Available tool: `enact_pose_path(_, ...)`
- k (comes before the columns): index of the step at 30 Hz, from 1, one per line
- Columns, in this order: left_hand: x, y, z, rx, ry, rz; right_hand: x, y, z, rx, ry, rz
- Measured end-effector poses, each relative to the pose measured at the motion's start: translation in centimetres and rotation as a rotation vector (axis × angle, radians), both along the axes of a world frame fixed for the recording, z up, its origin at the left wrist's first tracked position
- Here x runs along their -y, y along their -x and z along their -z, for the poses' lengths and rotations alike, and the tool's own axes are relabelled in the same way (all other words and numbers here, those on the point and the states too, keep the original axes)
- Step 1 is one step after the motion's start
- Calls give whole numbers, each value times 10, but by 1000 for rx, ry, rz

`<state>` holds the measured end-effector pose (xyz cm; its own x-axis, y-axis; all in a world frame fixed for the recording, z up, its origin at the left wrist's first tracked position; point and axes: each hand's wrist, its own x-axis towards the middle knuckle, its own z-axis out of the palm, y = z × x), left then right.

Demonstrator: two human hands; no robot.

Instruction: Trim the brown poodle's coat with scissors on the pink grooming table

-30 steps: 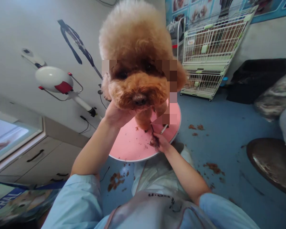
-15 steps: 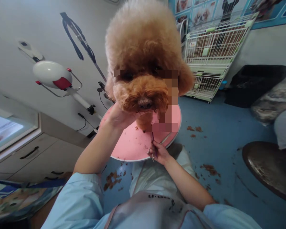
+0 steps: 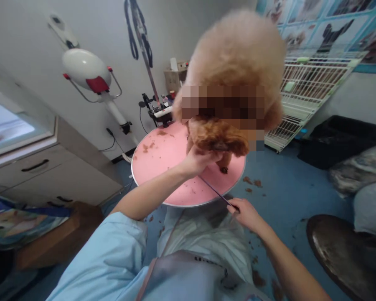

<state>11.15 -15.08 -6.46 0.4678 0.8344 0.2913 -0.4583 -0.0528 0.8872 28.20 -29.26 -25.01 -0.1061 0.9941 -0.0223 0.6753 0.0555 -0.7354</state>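
Note:
A fluffy apricot, curly-coated dog point(image 3: 235, 54) is on a round pink table point(image 3: 153, 154), its head nearest me and part of its face blurred out. My left hand point(image 3: 199, 161) is closed around the underside of the dog's muzzle, with the fingers partly hidden under the chin. Below and to the right, my right hand point(image 3: 246, 212) grips the handles of a pair of scissors point(image 3: 214, 190). Their long, dark purplish blades look closed and point up and left over the table, below my left wrist and apart from the dog's fur.
Hair clippings lie on the table and blue floor. Behind the table stands a tray of tools point(image 3: 161, 112). A white dryer on an arm point(image 3: 86, 69) is at the left, near a drawer cabinet point(image 3: 34, 165). A wire cage point(image 3: 313, 88) and a dark round stool point(image 3: 329, 246) are at the right.
The view has shifted, and the dog's head sits farther right with its muzzle lowered. My right hand has moved right, and the scissors now slant up-left instead of pointing nearly straight up.

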Motion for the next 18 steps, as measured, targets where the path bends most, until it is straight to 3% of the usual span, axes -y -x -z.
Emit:
enact_pose_path(3, 4, -8, 0, 87, -138, -162, -44, -18, -25, 464, -130, -130)
enact_pose_path(6, 7, -4, -16, 149, -134, -106, -94, -24, -39, 683, -258, -155)
enact_pose_path(10, 10, 13, -36, 214, -98, -85, -127, -28, -45, 625, -306, -401)
enact_pose_path(14, 10, 29, -46, 204, -89, -112, -127, -30, -53, 508, -333, -387)
enact_pose_path(18, 10, 44, -55, 129, -111, -163, -123, -24, -73, 439, -276, -523)
